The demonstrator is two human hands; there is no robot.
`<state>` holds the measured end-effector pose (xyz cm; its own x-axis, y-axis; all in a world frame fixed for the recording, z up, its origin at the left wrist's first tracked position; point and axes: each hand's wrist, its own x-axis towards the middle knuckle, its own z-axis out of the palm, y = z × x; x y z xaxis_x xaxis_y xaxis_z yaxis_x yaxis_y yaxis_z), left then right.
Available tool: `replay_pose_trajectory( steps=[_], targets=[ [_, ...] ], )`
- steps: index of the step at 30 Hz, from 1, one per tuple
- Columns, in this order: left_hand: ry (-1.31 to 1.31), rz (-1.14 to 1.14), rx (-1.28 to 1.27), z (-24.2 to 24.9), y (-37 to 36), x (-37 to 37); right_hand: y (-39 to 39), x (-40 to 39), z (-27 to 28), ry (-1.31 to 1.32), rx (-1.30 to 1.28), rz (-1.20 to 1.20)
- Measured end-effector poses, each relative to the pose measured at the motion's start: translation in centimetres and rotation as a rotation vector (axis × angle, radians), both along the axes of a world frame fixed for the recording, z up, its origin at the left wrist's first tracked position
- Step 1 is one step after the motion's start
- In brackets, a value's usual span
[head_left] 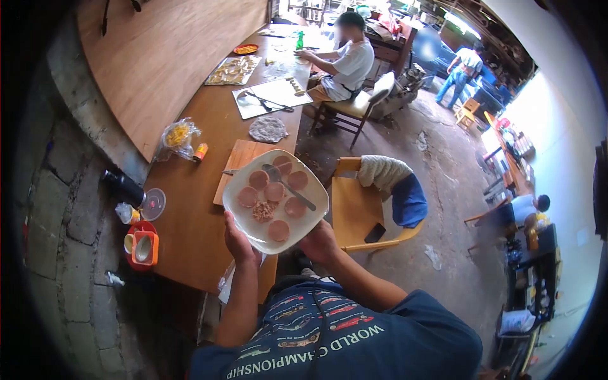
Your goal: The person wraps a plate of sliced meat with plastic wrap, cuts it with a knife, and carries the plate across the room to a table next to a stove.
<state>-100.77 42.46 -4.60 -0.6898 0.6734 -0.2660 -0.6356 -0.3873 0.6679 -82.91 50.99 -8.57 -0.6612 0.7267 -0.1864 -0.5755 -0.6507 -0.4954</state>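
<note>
A white square plate [318,218] is held up in front of me between both hands. My left hand [239,244] grips its near left edge, thumb along the rim. My right hand [318,242] supports the near right side, its fingers mostly hidden underneath. Several round pink slices of what looks like ham [278,230] are spread over the plate, beside a small heap of chopped pink meat [263,211]. Across the slices rests a metal spoon [297,193], its handle pointing toward the right rim. Partly behind the plate, a wooden cutting board [244,154] lies on the table with a knife tip showing.
The long wooden table [187,218] bears a bagged yellow food [179,134], a white tray [253,109] with utensils and a crumpled grey cloth [268,129]. A wooden chair [354,206] with a phone stands at right. A seated person [350,66] works at the far end.
</note>
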Motion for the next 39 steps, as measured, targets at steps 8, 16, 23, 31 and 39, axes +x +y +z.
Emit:
replay_pose_trajectory(
  steps=[8, 16, 23, 31, 39],
  targets=[
    [0.062, 0.008, -0.014, -1.4, -0.1, 2.1, -2.6, 1.7, 7.9, 0.104, -0.088, -0.009],
    [-0.183, -0.117, 0.425, 3.0, -1.3, 6.5, 0.3, 0.9, 5.3, -0.079, -0.011, -0.29],
    [-0.219, -0.34, 0.575, 0.9, -2.0, 5.7, -0.7, 0.3, 8.1, -0.314, -0.078, -0.226],
    [-0.688, -0.603, 1.058, -9.3, -0.7, 4.0, -2.7, 0.6, 8.8, -0.394, -0.122, -0.087],
    [-0.422, -0.558, 0.848, -9.0, -4.7, 1.8, -3.5, 3.2, 9.2, -0.502, -0.119, -0.086]
  ],
)
